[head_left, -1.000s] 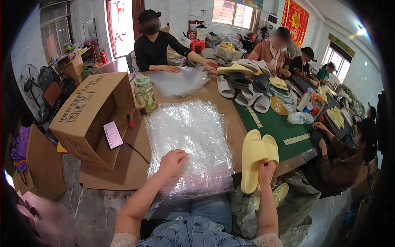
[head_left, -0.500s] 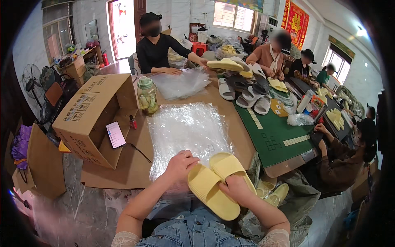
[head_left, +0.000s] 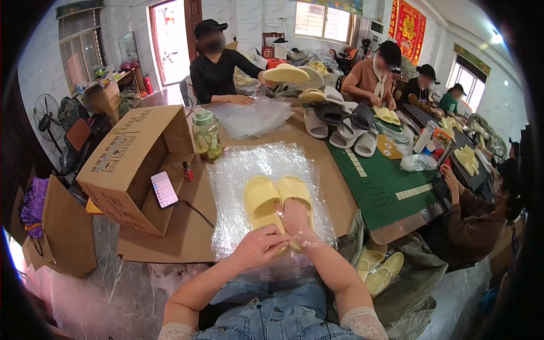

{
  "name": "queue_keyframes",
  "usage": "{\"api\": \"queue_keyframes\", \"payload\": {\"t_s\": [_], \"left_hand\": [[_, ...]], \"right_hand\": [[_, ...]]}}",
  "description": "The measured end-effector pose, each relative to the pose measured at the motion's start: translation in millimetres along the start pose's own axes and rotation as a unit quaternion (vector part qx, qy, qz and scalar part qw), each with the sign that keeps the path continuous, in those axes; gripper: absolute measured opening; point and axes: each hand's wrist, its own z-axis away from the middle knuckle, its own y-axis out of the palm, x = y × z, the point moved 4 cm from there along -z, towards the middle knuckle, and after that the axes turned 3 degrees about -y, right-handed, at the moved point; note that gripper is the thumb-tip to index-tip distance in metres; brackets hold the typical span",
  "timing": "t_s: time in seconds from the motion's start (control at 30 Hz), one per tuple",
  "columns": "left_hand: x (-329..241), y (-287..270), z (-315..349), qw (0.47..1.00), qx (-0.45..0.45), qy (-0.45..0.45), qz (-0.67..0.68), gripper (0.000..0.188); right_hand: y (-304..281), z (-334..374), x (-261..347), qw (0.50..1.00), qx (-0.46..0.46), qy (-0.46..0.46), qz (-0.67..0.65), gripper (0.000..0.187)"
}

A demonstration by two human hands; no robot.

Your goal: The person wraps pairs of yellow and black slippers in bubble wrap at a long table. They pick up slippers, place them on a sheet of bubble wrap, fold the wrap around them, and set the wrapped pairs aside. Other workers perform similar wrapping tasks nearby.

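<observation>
A pair of pale yellow slippers [head_left: 262, 194] lies side by side, toes away from me, in a clear plastic bag on top of a stack of clear plastic bags [head_left: 228, 190]. My right hand [head_left: 296, 217] reaches inside that bag, its fingers gripping the right slipper at the strap opening. Film wraps around my right wrist. Beside the slippers' heels, my left hand [head_left: 259, 247] is closed, its fingertips pinching the near edge of the bag. Part of the heels is hidden behind my hands.
Left of the bags stand an open cardboard box [head_left: 127, 164] with a phone [head_left: 164, 189], and a jar [head_left: 206, 135]. Several slippers [head_left: 343, 122] are piled at the far right beside a green mat [head_left: 362, 192]. More yellow slippers [head_left: 385, 272] sit in a sack by my right arm. Co-workers surround the tables.
The yellow slippers have moved up and left from the table's front edge into a clear bag. My left hand has shifted to the bag's near edge. A co-worker opposite has lifted a slipper.
</observation>
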Motion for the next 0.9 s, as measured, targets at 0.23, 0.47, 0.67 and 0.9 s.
{"api": "queue_keyframes", "payload": {"t_s": [0.23, 0.47, 0.67, 0.9], "left_hand": [[37, -16, 7, 0.988, 0.108, -0.102, 0.048, 0.028], [121, -25, -26, 0.971, -0.144, -0.132, -0.141, 0.062], [175, 0, -6, 0.968, -0.142, -0.149, -0.143, 0.07], [174, 7, -11, 0.975, -0.15, -0.14, -0.087, 0.071]], "right_hand": [[16, -3, -6, 0.997, -0.065, 0.027, -0.018, 0.047], [24, 3, -18, 0.995, -0.076, 0.013, -0.062, 0.045], [19, 5, -2, 0.994, -0.08, 0.054, -0.051, 0.046], [15, 7, -15, 0.993, -0.065, 0.077, -0.061, 0.048]]}}
